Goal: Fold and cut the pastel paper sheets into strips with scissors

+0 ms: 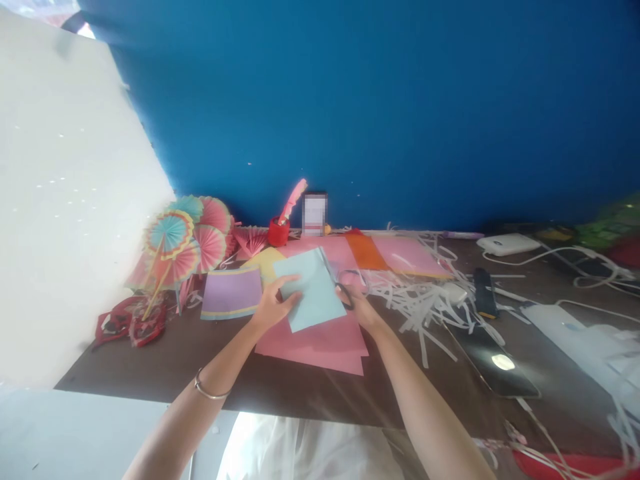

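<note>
A light blue sheet of paper (315, 300) is held above the table, tilted a little. My left hand (274, 303) grips its left edge, thumb on top. At its right edge, my right hand (359, 305) is closed around the dark handles of a pair of scissors (346, 297); the blades lie along the paper's edge. Beneath the blue sheet are pink sheets (320, 350). A purple sheet with yellow and blue borders (233, 293) lies left of my left hand, and a yellow sheet (265, 261) lies just behind it.
Folded paper fans (185, 237) stand at the left, with a red bundle (133, 320) below them. A red pot (279, 232) is at the back. White paper strips (420, 303) spread to the right, near a phone (495, 360), cables and a white power bank (515, 245).
</note>
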`<state>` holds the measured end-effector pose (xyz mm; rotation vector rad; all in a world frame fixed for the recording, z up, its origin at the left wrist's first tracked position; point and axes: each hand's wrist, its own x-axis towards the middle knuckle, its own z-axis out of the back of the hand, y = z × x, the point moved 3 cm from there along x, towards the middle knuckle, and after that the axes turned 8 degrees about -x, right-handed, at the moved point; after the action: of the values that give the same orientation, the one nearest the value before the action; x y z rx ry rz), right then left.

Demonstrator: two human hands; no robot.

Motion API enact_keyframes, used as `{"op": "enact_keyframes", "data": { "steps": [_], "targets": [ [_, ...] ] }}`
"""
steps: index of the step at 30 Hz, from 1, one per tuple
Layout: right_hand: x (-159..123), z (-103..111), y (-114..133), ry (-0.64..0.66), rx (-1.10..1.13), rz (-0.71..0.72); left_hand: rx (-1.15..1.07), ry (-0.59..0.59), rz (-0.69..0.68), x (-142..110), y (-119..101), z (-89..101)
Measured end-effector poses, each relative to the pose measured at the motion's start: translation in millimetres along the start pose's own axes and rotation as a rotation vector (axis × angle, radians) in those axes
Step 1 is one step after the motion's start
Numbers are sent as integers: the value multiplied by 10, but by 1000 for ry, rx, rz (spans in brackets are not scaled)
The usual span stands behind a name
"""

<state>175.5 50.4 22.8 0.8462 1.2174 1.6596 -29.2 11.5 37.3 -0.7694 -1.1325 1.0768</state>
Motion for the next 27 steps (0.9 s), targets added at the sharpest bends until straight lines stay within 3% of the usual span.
{"op": "enact_keyframes", "data": {
  "steps": [6,13,27],
  "targets": [
    [-47,-8,-16,6,91,-38,-62,41,48,-1,68,-15],
    [-21,-26,-26,4,104,-40,-27,31,-9,-3,21,-2],
    [-17,-1,-37,-7,86,-50,-38,48,28,-8,3,-6]
  ]
}}
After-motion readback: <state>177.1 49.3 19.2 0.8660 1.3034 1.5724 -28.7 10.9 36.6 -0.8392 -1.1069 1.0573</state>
